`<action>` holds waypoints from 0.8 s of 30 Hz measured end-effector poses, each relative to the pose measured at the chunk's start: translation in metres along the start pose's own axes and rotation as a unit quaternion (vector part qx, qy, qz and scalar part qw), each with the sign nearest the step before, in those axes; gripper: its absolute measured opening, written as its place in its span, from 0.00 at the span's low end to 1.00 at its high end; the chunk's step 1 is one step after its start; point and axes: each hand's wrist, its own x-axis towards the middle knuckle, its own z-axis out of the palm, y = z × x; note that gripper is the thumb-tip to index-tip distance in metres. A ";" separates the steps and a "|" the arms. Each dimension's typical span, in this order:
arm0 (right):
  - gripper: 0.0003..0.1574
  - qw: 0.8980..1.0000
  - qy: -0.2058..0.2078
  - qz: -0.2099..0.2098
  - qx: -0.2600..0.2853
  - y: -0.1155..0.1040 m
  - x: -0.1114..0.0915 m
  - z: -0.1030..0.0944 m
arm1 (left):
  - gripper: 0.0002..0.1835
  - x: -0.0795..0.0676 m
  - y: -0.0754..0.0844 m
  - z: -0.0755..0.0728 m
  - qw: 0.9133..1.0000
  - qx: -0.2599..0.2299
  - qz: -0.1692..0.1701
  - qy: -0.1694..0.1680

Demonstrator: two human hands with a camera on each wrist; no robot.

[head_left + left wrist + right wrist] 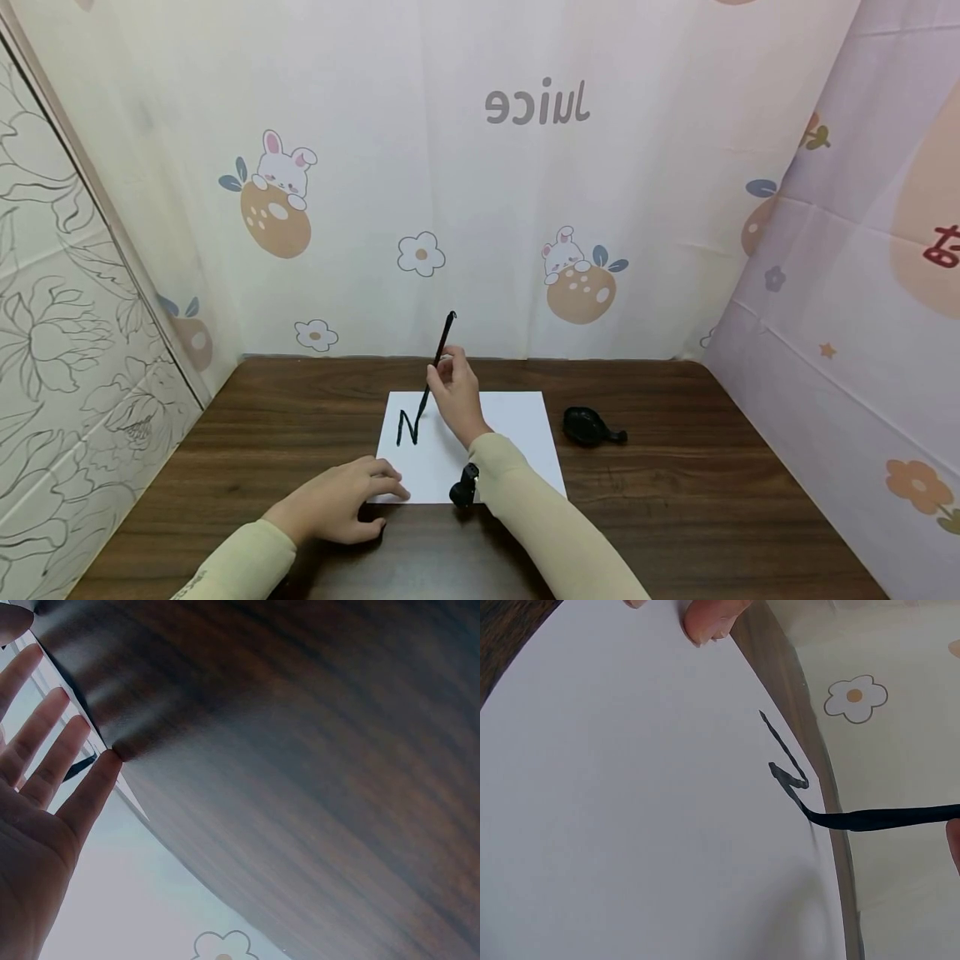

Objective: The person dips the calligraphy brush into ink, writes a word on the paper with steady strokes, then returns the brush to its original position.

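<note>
A slim black writing brush (444,342) stands tilted in my right hand (457,396), pinched between the thumb and fingers. Its tip meets the upper end of a black N-shaped mark on a white sheet of paper (517,442). In the right wrist view the brush (885,818) comes in from the right, its bent tip touching the last stroke of the mark (786,746). My left hand (345,500) rests at the paper's lower left corner, fingertips on the sheet and thumb on the table. The left wrist view shows those fingers (49,757) spread and fairly straight.
On the dark wooden table (675,517), right of the paper, lies a small black dish with a short handle (588,426). A black wrist camera (465,486) sits at my right cuff. Behind the table hangs a printed curtain (480,183) with rabbits and flowers.
</note>
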 end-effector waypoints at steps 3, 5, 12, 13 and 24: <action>0.18 1.000 0.000 0.005 0.002 0.001 0.000 0.000 | 0.19 0.000 0.000 0.000 1.000 0.001 0.000 0.001; 0.19 1.000 0.001 0.008 0.003 0.001 0.000 0.000 | 0.19 0.000 0.000 0.000 1.000 0.002 0.001 0.002; 0.18 1.000 0.007 0.011 0.012 0.000 0.000 0.000 | 0.20 0.000 0.000 -0.001 1.000 0.002 0.003 0.004; 0.17 1.000 0.008 0.011 0.011 0.000 0.000 0.001 | 0.20 0.000 0.000 -0.001 1.000 0.002 0.003 0.003; 0.17 1.000 0.024 0.010 0.003 0.002 -0.001 0.002 | 0.19 -0.001 -0.001 0.001 1.000 -0.001 0.000 0.000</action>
